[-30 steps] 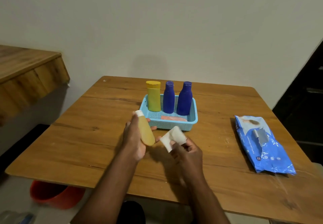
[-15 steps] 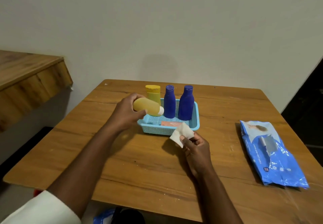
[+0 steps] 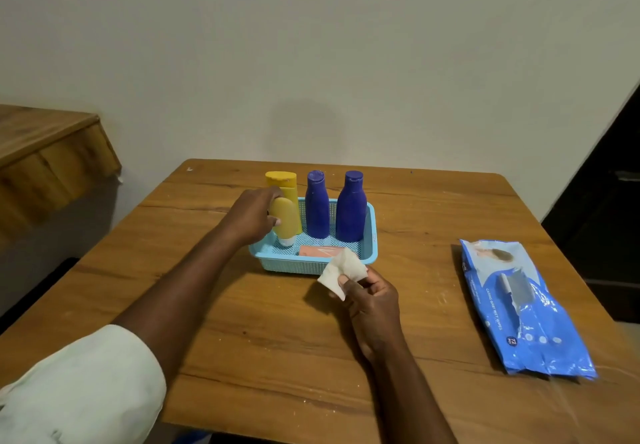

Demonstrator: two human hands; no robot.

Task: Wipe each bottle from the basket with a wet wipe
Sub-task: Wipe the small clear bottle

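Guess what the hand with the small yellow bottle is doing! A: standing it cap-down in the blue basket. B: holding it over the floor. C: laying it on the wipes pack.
A: the left hand holds the small yellow bottle with its white cap down inside the blue basket.

The light-blue perforated plastic basket (image 3: 370, 235) is crowded at the back: a tall yellow flat-topped bottle (image 3: 281, 180) and two dark-blue plastic bottles (image 3: 317, 206) (image 3: 350, 208) stand there in a row with only narrow gaps between them. The left hand (image 3: 251, 216) holds a small amber bottle with a white cap (image 3: 284, 220), cap down, in the front-left corner, just in front of the yellow one. Right of those fingertips, the basket's front strip holds only a flat orange packet (image 3: 313, 250). The right hand (image 3: 372, 299) with its crumpled white wipe (image 3: 343, 270) blocks the near rim. Further right, bare wooden tabletop (image 3: 419, 270) stretches to the blue wet-wipe pack (image 3: 519, 308).
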